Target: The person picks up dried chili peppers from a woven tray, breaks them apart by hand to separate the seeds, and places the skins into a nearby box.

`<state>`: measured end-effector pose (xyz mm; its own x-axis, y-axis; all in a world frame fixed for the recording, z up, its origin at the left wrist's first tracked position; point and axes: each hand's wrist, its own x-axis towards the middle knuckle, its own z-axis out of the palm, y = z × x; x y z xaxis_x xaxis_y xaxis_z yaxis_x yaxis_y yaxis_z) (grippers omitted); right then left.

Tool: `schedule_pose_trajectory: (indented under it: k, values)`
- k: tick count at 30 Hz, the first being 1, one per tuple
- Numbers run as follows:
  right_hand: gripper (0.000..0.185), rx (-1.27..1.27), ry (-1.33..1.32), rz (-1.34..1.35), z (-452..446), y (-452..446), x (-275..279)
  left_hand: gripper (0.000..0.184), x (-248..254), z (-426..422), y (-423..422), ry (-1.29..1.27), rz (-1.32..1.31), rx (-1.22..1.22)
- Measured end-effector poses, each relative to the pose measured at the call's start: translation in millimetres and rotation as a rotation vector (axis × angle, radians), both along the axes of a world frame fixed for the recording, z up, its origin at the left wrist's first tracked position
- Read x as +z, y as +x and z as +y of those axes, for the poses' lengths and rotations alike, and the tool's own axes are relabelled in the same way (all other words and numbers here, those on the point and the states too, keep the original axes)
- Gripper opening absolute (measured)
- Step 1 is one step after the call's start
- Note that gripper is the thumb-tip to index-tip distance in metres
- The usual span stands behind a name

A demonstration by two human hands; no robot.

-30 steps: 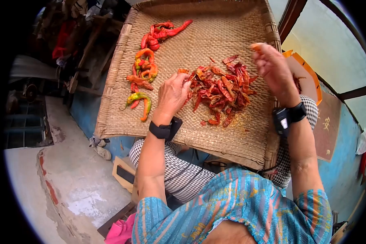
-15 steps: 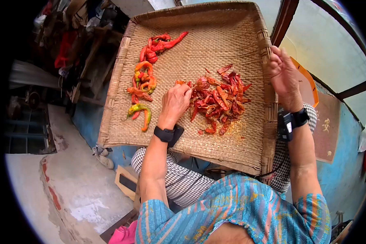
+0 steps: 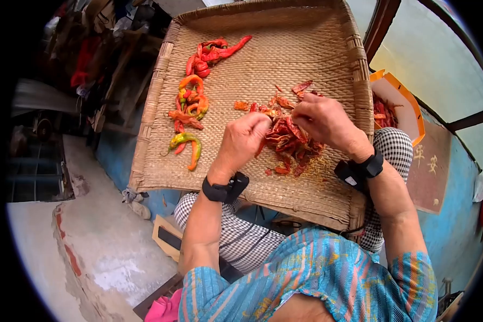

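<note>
A woven tray rests across the knees. My left hand is closed in a pinch at the left side of the dried red pepper pile; a bit of red pepper shows at its fingertips. Above the pile's right side is my right hand, fingers pressed together, what they grip hidden. Pale seeds lie at the pile's lower right. Along the tray's left side are fresh red peppers, curled orange ones and a green-yellow pepper. A small orange piece sits above my left hand.
An orange-edged box with dried red peppers stands right of the tray, beside the checkered knee. A window is at the upper right. Dark clutter fills the upper left. A wooden piece and pink cloth are at the lower left.
My right hand has come back from over the tray's right edge to the pile and its fingers have closed. My left hand has shifted slightly right and down.
</note>
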<state>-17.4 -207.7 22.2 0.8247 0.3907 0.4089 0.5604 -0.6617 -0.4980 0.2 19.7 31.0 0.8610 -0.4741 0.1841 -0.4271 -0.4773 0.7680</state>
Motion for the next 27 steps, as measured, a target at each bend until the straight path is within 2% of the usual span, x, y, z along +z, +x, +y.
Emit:
schedule_pose_trajectory:
  k: [2,4,5,6,8,9,10,12,14,17,18,20,22,25,27]
  values:
    - [0.014,0.003,0.374,0.141,-11.0,5.3,1.1,0.022,5.5,11.9,14.1,0.046,0.098,0.056]
    - [0.017,-0.005,0.998,0.56,-30.4,9.2,2.0,0.023,-11.5,24.6,31.1,0.2,-0.149,0.174]
    - [0.017,-0.048,1.202,0.569,-40.8,10.0,7.0,0.032,-17.0,31.2,36.7,0.359,-0.152,0.162]
    - [0.017,-0.092,1.409,0.572,-51.0,11.3,8.6,0.032,-23.1,32.3,38.5,0.36,-0.158,0.162]
    - [0.022,-0.089,1.864,0.531,-83.9,21.5,-5.2,0.038,-35.4,32.9,41.3,0.518,-0.185,0.149]
    - [0.03,-0.049,2.001,0.434,-92.6,22.6,-6.4,0.041,-39.3,29.6,40.6,0.53,-0.21,0.134]
    - [0.03,-0.05,2.002,0.428,-99.0,20.6,-9.7,0.041,-42.4,27.8,38.8,0.53,-0.213,0.129]
    - [0.037,-0.007,2.175,0.418,-107.2,15.3,-10.3,0.041,-46.6,25.0,35.6,0.512,-0.271,0.057]
    - [0.041,0.057,2.121,0.429,-101.3,14.0,-10.6,0.037,-49.5,23.8,35.4,0.474,-0.347,0.018]
    - [0.037,0.032,1.844,0.543,-79.9,13.1,-0.6,0.025,-40.0,8.8,26.6,0.353,-0.214,-0.035]
    - [0.037,0.027,1.844,0.543,-72.3,12.9,0.8,0.025,-34.9,4.0,22.3,0.353,-0.21,-0.037]
    - [0.033,0.04,1.662,0.602,-58.0,11.3,2.8,0.024,-27.9,-3.3,14.8,0.266,-0.05,-0.049]
    - [0.031,0.027,1.634,0.627,-42.8,8.7,6.2,0.025,-32.6,-6.7,13.8,0.27,-0.055,-0.043]
    - [0.03,0.072,1.53,0.697,-27.3,9.0,7.4,0.023,-25.0,-14.2,6.9,0.12,0.035,-0.045]
    - [0.024,0.027,1.213,0.669,-19.2,9.1,7.9,0.022,-16.9,-18.2,1.0,0.027,0.114,-0.015]
